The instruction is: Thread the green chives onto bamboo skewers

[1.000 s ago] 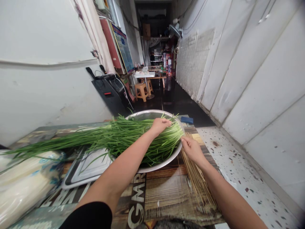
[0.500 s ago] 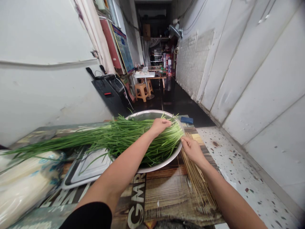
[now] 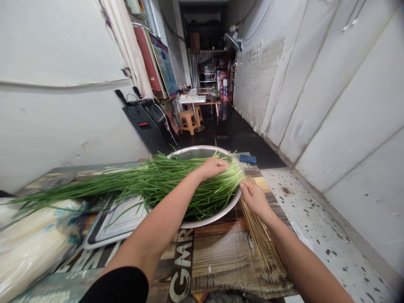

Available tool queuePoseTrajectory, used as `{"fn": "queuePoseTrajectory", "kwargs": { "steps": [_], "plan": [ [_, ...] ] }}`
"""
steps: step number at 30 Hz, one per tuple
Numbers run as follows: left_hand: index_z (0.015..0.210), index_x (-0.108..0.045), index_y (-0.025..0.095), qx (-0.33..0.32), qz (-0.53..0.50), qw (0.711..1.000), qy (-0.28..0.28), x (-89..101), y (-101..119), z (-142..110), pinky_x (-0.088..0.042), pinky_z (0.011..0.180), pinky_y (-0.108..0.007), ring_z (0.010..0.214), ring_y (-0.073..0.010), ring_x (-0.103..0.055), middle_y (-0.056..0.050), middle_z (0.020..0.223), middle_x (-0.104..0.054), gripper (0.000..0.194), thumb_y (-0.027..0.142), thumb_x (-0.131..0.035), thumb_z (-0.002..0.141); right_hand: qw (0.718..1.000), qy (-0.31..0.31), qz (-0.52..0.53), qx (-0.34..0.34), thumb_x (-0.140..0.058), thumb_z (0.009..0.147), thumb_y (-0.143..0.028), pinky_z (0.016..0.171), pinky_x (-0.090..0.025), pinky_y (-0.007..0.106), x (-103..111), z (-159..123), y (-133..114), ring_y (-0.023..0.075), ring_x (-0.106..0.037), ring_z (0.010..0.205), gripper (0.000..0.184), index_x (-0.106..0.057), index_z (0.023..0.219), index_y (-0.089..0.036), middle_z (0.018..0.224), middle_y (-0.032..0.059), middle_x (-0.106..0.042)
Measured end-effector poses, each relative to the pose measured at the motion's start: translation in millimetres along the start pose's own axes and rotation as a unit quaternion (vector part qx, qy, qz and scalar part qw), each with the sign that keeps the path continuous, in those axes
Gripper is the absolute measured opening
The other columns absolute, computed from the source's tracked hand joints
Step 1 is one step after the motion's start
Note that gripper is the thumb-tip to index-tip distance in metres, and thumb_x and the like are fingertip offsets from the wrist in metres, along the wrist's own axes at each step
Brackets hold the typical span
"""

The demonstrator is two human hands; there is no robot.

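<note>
A long bundle of green chives (image 3: 148, 185) lies across a round metal basin (image 3: 217, 214), its cut pale ends at the basin's right rim. My left hand (image 3: 212, 166) rests on top of the chives near those ends, fingers stretched flat over the stalks. My right hand (image 3: 254, 197) is at the basin's right edge, fingers pinched at the chive ends; what it pinches is too small to name. Beneath it a pile of thin bamboo skewers (image 3: 260, 240) lies on the wood-print table (image 3: 217, 261).
A white tray (image 3: 118, 221) sits left of the basin, and plastic-wrapped packs (image 3: 28, 244) lie at the far left. A blue object (image 3: 248, 159) lies behind the basin. A speckled floor is on the right; orange stools (image 3: 188, 120) stand down the corridor.
My left hand's fingers have flattened and stretched a little further over the chive ends. The right hand has stayed at the basin's rim.
</note>
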State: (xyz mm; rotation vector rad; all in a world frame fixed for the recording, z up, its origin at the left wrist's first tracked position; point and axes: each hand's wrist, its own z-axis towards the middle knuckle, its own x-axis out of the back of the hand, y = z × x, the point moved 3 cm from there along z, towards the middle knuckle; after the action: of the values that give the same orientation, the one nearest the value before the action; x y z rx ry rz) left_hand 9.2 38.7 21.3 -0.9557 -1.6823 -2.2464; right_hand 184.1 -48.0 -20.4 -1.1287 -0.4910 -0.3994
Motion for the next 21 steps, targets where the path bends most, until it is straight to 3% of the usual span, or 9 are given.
{"fn": "queuePoseTrajectory", "kwargs": {
  "steps": [2,6,8,17,21],
  "plan": [
    [0.086,-0.074,0.022,-0.016,0.082,0.996,-0.015,5.6,0,1,-0.04,0.093,-0.029,0.1,-0.0194,-0.058,-0.002,0.102,-0.07,0.022,0.023,-0.055,0.074,1.0,0.002,0.003,0.001,-0.037,0.087,-0.031,0.058,-0.038,0.024,0,0,-1,0.0165,-0.052,0.061,0.029,-0.058,0.071,-0.018,0.062,0.0014,-0.057],
    [0.094,-0.072,0.022,0.04,0.299,0.946,0.119,20.3,-11,2,-0.034,0.092,-0.042,0.102,-0.0271,-0.052,-0.009,0.105,-0.067,0.026,0.021,-0.052,0.078,1.0,-0.006,-0.004,0.001,-0.036,0.087,-0.031,0.059,-0.038,0.024,1,0,-3,0.0165,-0.053,0.062,0.03,-0.059,0.072,-0.018,0.061,0.0013,-0.057],
    [0.094,-0.072,0.022,0.061,0.355,0.924,0.127,20.2,-18,3,-0.032,0.089,-0.044,0.1,-0.029,-0.05,-0.011,0.104,-0.066,0.024,0.023,-0.055,0.077,1.0,-0.006,-0.012,0.0,-0.036,0.087,-0.032,0.059,-0.038,0.024,1,0,-3,0.0163,-0.052,0.061,0.031,-0.058,0.069,-0.018,0.058,0.0006,-0.055],
    [0.093,-0.07,0.027,0.01,0.395,0.916,0.066,5.6,-28,9,-0.03,0.084,-0.04,0.103,-0.027,-0.041,-0.008,0.104,-0.062,0.022,0.024,-0.053,0.08,1.0,-0.005,-0.012,0.0,-0.038,0.087,-0.031,0.059,-0.038,0.023,0,1,1,0.0168,-0.055,0.062,0.03,-0.06,0.072,-0.019,0.062,0.0013,-0.06],
    [0.084,-0.071,0.025,-0.005,0.374,0.924,0.077,3.7,-26,9,-0.028,0.087,-0.042,0.106,-0.0277,-0.04,-0.007,0.105,-0.063,0.019,0.02,-0.054,0.078,1.0,-0.006,-0.008,0.003,-0.038,0.088,-0.032,0.059,-0.038,0.023,-1,1,2,0.0166,-0.055,0.061,0.03,-0.059,0.071,-0.019,0.063,0.0012,-0.06]
  ]
}}
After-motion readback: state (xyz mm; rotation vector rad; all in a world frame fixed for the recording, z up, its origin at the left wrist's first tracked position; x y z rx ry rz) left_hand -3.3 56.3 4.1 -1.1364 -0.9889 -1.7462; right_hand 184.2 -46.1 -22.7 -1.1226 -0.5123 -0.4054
